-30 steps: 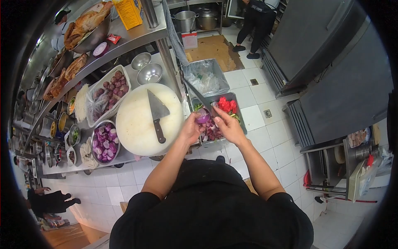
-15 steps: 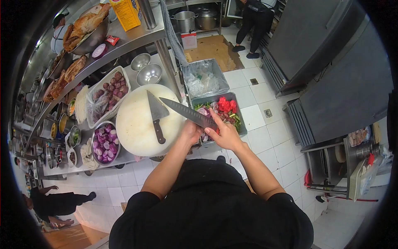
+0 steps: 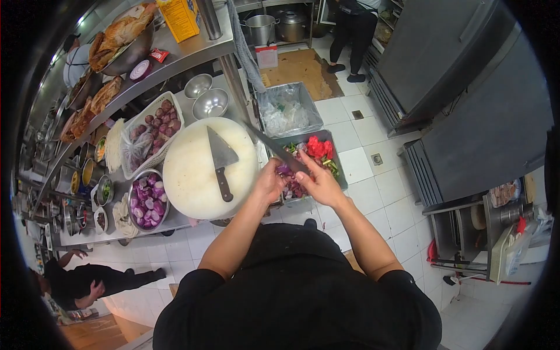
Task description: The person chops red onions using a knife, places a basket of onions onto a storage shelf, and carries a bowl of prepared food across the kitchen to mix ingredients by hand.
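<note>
My right hand [image 3: 321, 185] is closed around the handle end of a long kitchen knife [image 3: 273, 147], its blade pointing up and left past the cutting board. Close beside it, my left hand [image 3: 270, 182] is curled on a purple-skinned red onion [image 3: 283, 169], partly hidden by the fingers. Both hands are above a grey bin [image 3: 341, 175] of vegetable scraps and onion skins. On the round white cutting board [image 3: 186, 181] to the left lies a cleaver [image 3: 222, 153] with a dark handle. A steel bowl of peeled red onions [image 3: 149, 201] stands beside the board.
Behind the board sit a white basket of unpeeled onions [image 3: 160, 125] and two steel bowls [image 3: 210, 104]. A second bin [image 3: 290, 111], lined with plastic, stands beyond the scraps. Grey fridges [image 3: 484, 122] line the right. One person [image 3: 353, 35] stands ahead; another [image 3: 87, 283] is at lower left.
The knife has turned so its blade shows narrower, and its tip has shifted right, off the board. My left fingers have risen slightly. The person at lower left has moved right.
</note>
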Motion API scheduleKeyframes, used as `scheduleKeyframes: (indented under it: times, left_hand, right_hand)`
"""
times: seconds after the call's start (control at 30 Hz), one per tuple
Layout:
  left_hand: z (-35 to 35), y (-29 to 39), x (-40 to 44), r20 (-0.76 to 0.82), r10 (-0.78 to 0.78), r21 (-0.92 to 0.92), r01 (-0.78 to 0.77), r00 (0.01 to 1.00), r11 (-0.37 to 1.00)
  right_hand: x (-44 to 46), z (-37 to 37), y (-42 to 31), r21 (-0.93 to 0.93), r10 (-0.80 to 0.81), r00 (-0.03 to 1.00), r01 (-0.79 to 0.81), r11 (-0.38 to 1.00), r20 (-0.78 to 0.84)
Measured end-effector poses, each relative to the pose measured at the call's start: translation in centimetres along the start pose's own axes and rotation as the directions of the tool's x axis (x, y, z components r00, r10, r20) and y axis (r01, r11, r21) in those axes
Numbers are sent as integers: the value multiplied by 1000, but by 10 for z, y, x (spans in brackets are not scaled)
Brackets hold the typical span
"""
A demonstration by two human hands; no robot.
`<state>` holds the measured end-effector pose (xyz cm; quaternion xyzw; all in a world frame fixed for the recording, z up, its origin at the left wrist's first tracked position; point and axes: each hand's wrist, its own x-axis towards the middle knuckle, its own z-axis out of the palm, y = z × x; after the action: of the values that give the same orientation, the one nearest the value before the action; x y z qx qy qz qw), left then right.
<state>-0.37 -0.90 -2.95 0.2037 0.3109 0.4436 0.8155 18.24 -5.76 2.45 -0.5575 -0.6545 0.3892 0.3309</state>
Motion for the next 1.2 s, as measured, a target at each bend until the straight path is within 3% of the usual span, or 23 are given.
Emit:
scheduleKeyframes:
  times: [0.07,0.1,0.37,0.43,0.47,0.53,0.57,0.67,0.83,0.93,1.0,1.07,1.13,1.2]
  left_hand:
    - [13,0,-2,-158,61,21,-58,986,998]
    - [12,2,-3,-87,46,35,-43,995,998]
    - [8,0,1,-69,15,-45,-19,998,999]
    - [7,4,-1,-40,10,-39,-12,999,999]
    - [5,6,-2,-3,-35,-44,35,999,998]
    - [2,11,-1,35,-82,-48,84,996,995]
    - [0,14,0,85,-107,-23,109,991,994]
    - [2,20,-1,120,-139,71,131,983,989]
    - [27,32,-19,162,-183,268,135,970,954]
    - [17,24,-16,164,-121,198,88,979,976]
    - [3,16,-5,75,-88,-5,89,993,996]
    - [-5,12,1,81,-82,-69,87,993,994]
    - [6,16,-4,82,-76,-132,86,994,987]
    - [20,16,-9,-113,-43,-161,24,993,987]
  right_hand:
    - [-5,4,-10,-46,18,1000,-17,999,23]
    - [-6,7,-14,-39,-12,1000,12,999,6]
    - [1,-1,-11,50,-52,998,50,998,46]
    - [6,-4,-1,65,97,990,-104,992,106]
    - [8,-2,4,65,97,989,-104,992,107]
    - [12,-1,7,246,-2,1000,0,969,8]
    - [12,-5,9,242,79,994,-95,966,76]
    - [16,-11,3,250,9,1000,-13,968,17]
    - [25,-23,4,354,93,996,-92,931,15]
    - [24,-27,2,399,68,998,-59,915,-6]
    - [14,-28,-6,444,140,981,-187,877,137]
    - [6,-17,-5,357,151,975,-201,912,162]
    - [0,-4,-5,148,-17,995,3,989,94]
    - [1,6,-1,127,-37,996,26,991,79]
